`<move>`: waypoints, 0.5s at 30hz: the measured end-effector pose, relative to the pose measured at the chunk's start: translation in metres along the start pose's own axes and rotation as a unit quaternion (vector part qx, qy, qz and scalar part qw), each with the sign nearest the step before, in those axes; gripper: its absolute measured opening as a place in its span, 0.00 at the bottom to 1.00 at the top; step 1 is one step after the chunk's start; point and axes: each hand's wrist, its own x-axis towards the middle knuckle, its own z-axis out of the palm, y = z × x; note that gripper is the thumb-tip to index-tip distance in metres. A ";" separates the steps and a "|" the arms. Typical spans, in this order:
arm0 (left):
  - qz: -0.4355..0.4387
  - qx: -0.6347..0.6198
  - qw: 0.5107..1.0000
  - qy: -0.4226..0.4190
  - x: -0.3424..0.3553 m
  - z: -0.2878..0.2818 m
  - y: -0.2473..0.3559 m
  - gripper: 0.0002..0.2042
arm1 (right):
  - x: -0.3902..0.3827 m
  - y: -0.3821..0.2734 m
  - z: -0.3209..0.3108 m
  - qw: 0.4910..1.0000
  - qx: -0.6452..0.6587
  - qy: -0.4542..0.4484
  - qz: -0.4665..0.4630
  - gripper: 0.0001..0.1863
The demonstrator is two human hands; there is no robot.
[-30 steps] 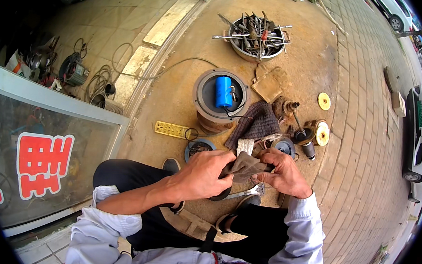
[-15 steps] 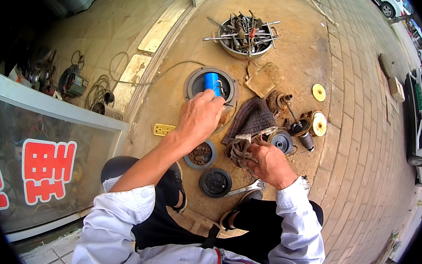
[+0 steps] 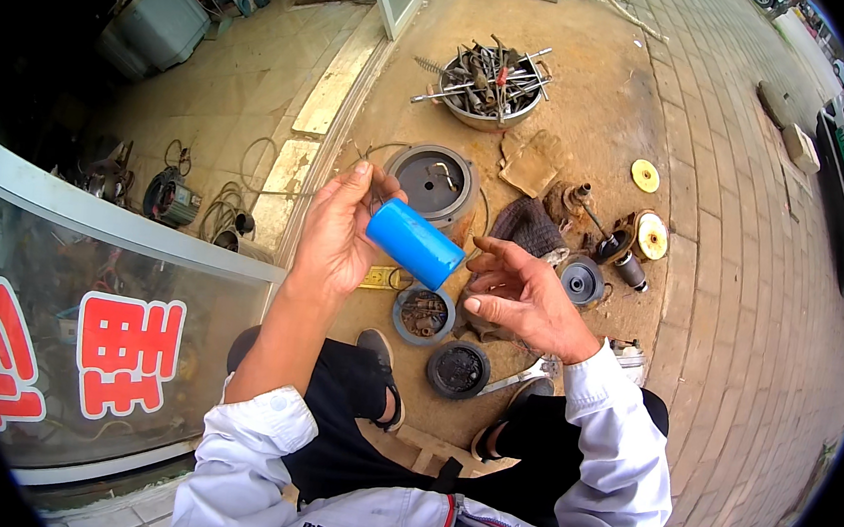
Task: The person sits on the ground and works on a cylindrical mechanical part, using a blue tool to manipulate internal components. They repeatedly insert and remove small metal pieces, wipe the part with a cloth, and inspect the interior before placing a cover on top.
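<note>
My left hand (image 3: pixel 336 236) is closed on the end of a blue cylindrical capacitor (image 3: pixel 414 245), where thin dark wires come out by the fingers. The cylinder is tilted, its free end pointing down to the right. Close to that free end, my right hand (image 3: pixel 529 303) is open and holds nothing, fingers apart and bent. Beyond the capacitor lies a round dark metal cover (image 3: pixel 417 203) with a small bent metal piece (image 3: pixel 444 174) on it. A dark checked rag (image 3: pixel 524 224) lies past my right fingers.
A metal basin (image 3: pixel 480 118) heaped with tools stands ahead. To the right lie a shafted motor part (image 3: pixel 623 261), a grey pulley (image 3: pixel 581 279) and yellow discs (image 3: pixel 644 176). Nearer are a bowl of small parts (image 3: pixel 425 314), a black round dish (image 3: pixel 458 369) and a wrench (image 3: pixel 518 374).
My left hand has brought the capacitor back toward me from over the round cover and turned it. My right hand has let go of the rag, risen and opened beside the capacitor.
</note>
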 end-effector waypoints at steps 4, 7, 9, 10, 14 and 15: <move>0.001 0.044 0.997 0.064 -0.016 0.009 -0.022 0.10 | -0.001 -0.025 0.019 0.979 0.190 -0.072 0.014 0.46; 0.030 0.073 0.994 0.078 -0.021 0.016 -0.029 0.10 | -0.001 -0.026 0.039 0.985 0.167 -0.031 0.016 0.40; 0.042 0.080 0.992 0.086 -0.022 0.021 -0.029 0.11 | 0.001 -0.021 0.044 0.994 0.105 -0.001 0.030 0.37; 0.036 0.080 0.992 0.085 -0.023 0.022 -0.028 0.10 | 0.002 -0.012 0.049 0.996 0.080 0.033 -0.015 0.31; -0.006 0.071 0.997 0.027 -0.023 0.020 -0.023 0.16 | -0.001 -0.012 0.044 0.970 0.237 -0.003 0.054 0.23; -0.034 0.036 0.999 0.006 -0.024 0.021 -0.020 0.19 | -0.002 -0.011 0.041 0.948 0.312 -0.012 0.061 0.22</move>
